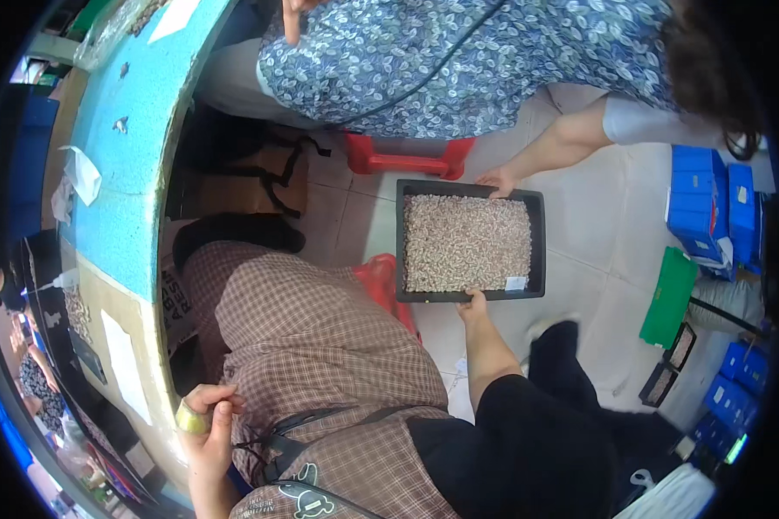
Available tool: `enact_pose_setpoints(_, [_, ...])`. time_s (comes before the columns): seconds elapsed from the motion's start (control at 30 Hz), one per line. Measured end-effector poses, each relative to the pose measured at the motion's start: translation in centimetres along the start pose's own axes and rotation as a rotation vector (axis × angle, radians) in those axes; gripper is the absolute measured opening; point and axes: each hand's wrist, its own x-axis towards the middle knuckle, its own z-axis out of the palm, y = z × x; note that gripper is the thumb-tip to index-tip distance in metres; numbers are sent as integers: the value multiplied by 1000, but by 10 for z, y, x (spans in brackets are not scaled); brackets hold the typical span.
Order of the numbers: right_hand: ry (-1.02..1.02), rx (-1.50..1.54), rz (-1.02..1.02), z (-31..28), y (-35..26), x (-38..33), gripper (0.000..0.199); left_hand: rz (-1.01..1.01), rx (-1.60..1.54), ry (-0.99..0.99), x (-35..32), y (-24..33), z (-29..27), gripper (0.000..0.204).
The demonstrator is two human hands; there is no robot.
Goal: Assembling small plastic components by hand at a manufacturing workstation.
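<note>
Grips the near rim of a black rectangular tray [537,246] in the right hand [472,307], with the thumb over the edge and the fingers mostly hidden; pinches only that rim. Holds the left hand [206,439] well apart from the tray, to its lower left, near the edge of a blue-topped workbench [130,190], with fingers curled toward the thumb and a yellow-green cover [191,419] around one finger; cannot tell whether pinching anything there. Shares the tray with a co-worker's hand [498,182] at the opposite rim, roughly across from the right hand. Has small pale-brown pieces [467,242] spread across the tray, with a white label [516,283] in the near right corner, all above a tiled floor [593,246] and near a red plastic stool [407,160].
</note>
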Motion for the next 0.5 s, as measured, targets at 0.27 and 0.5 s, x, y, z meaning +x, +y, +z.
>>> enact_pose_setpoints(0.27, [78,52,27,44,-8,29,40,22,147,-21,11,20,14,10])
enact_pose_setpoints(0.5, [-148,-330,77,74,-11,-13,36,205,457,-55,8,7,-15,17])
